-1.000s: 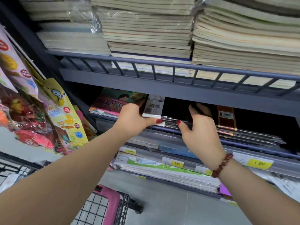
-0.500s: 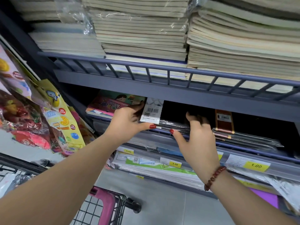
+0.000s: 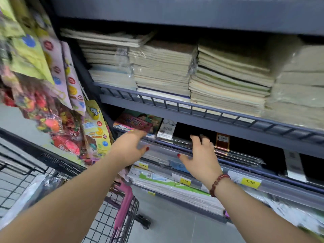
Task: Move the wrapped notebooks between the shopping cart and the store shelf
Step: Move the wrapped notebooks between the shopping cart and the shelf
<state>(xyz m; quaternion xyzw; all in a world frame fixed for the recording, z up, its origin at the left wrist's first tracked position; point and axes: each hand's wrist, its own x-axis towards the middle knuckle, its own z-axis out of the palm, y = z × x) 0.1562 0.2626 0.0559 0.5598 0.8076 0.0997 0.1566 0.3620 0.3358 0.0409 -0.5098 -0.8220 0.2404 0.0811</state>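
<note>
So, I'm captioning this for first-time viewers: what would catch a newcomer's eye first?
Dead centre, the left hand and right hand reach to the dark wrapped notebooks on the middle shelf. Above, tall cream stacks fill the upper shelf; bright hanging packets crowd the left, and a pink-handled cart sits bottom left.

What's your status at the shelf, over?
Left hand open, empty, at shelf edge. Right hand open, fingertips at wrapped notebooks. Stack lies flat behind front rail.
</note>
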